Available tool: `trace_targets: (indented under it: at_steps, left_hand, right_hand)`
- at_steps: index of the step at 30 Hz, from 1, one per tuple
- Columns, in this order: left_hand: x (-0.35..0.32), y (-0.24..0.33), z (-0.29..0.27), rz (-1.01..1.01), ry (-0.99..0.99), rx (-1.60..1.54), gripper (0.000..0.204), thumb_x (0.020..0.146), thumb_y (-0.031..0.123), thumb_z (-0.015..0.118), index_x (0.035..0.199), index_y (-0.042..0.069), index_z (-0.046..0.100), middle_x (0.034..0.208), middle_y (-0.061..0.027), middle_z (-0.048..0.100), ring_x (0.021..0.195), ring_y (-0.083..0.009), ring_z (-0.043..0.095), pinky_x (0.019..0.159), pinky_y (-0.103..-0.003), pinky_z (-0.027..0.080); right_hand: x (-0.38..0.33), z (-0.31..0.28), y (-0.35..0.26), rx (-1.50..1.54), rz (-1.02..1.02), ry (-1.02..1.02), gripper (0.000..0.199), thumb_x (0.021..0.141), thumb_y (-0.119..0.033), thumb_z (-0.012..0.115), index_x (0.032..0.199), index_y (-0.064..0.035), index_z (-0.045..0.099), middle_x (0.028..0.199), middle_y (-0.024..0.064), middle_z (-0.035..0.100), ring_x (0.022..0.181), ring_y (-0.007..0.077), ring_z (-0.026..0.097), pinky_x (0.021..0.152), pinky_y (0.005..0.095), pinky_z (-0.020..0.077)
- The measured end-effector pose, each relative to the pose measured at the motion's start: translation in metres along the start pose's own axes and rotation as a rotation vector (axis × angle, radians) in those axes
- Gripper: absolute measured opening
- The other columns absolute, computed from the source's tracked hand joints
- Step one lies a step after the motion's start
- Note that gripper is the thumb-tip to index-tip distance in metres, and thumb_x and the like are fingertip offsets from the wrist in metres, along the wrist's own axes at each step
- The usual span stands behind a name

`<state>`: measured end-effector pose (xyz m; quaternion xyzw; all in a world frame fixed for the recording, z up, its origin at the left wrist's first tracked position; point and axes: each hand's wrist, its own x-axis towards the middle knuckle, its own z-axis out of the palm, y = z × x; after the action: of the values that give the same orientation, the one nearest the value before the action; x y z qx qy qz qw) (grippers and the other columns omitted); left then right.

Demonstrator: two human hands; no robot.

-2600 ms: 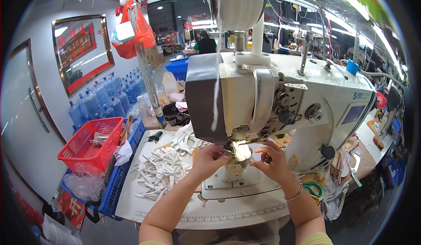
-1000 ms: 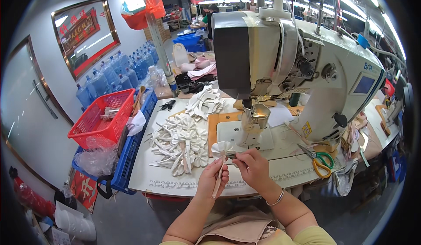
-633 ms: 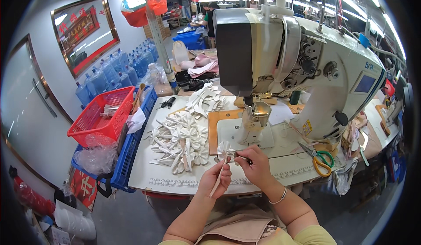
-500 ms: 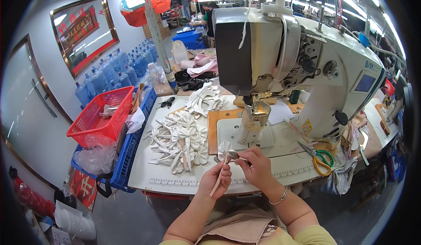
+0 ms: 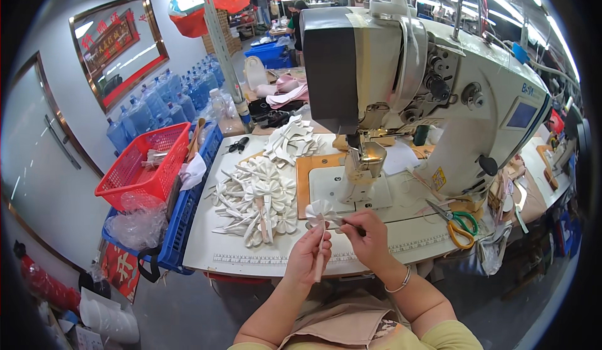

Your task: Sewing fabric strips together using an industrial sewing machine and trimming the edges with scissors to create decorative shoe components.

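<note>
My left hand [image 5: 308, 253] is closed around the strap of a white flower-shaped piece [image 5: 320, 211], whose petals stand up above the fingers. The strap's pale underside hangs below the fist. Close beside it, my right hand [image 5: 366, 236] pinches a small dark tool [image 5: 359, 229], its thin end pointing at the flower; its exact kind is mostly hidden by the fingers. Both hands are over the table's front edge, just before the sewing machine [image 5: 401, 80]. To their left lies a heap of white flower pieces [image 5: 263, 193] with straps.
Scissors [image 5: 459, 224] with orange and green handles lie on the right of the table. Black snips [image 5: 236, 145] rest behind the heap. A red basket [image 5: 141, 168] sits on a blue crate [image 5: 207, 174] along the left side. A ruler strip [image 5: 251, 260] runs along the front edge.
The white flower has turned so that its petals face up more openly, and its strap has swung lower. My right hand has shifted slightly, with the dark tool still in its fingers.
</note>
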<state>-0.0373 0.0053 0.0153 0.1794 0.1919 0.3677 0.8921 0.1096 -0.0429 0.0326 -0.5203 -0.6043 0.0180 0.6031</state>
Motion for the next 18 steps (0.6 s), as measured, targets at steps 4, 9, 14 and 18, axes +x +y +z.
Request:
trace_targets:
  at_steps: [4, 9, 14, 18]
  left_hand:
    - [0.011, -0.004, -0.018, 0.880, 0.170, 1.008, 0.017, 0.075, -0.001, 0.066, 0.091, 0.004, 0.065, 0.085, -0.0072, 0.062, 0.074, -0.0180, 0.060, 0.062, -0.026, 0.049]
    - [0.003, 0.020, -0.010, 1.607, 0.015, 1.562, 0.023, 0.061, -0.006, 0.069, 0.081, 0.006, 0.068, 0.083, -0.0049, 0.060, 0.079, -0.0217, 0.059, 0.067, -0.031, 0.047]
    - [0.002, 0.021, 0.001, 1.761, -0.082, 1.722, 0.018, 0.064, -0.002, 0.069, 0.080, 0.007, 0.067, 0.082, -0.0032, 0.060, 0.077, -0.0203, 0.059, 0.064, -0.031, 0.046]
    - [-0.004, 0.028, -0.008, 1.681, -0.045, 1.758, 0.016, 0.065, -0.002, 0.068, 0.078, 0.007, 0.067, 0.082, -0.0036, 0.061, 0.073, -0.0211, 0.058, 0.063, -0.032, 0.046]
  right_hand:
    - [-0.014, -0.016, 0.012, 0.164, 0.129, 0.054, 0.012, 0.084, 0.001, 0.056, 0.096, 0.0000, 0.053, 0.091, 0.0059, 0.051, 0.065, 0.0081, 0.048, 0.058, 0.0190, 0.0413]
    - [-0.012, -0.034, 0.002, 0.185, 0.185, 0.089, 0.013, 0.081, -0.003, 0.060, 0.093, -0.0012, 0.055, 0.085, 0.0074, 0.054, 0.064, 0.0097, 0.050, 0.056, 0.0206, 0.0416]
    - [-0.014, -0.031, -0.015, -0.119, 0.006, -0.087, 0.021, 0.071, -0.010, 0.072, 0.088, -0.0077, 0.059, 0.080, 0.0074, 0.057, 0.056, 0.0216, 0.057, 0.048, 0.0295, 0.0457]
    - [-0.011, -0.028, -0.005, -0.175, -0.082, -0.104, 0.023, 0.070, -0.013, 0.073, 0.087, -0.0094, 0.058, 0.082, 0.0075, 0.057, 0.056, 0.0233, 0.058, 0.049, 0.0314, 0.0468]
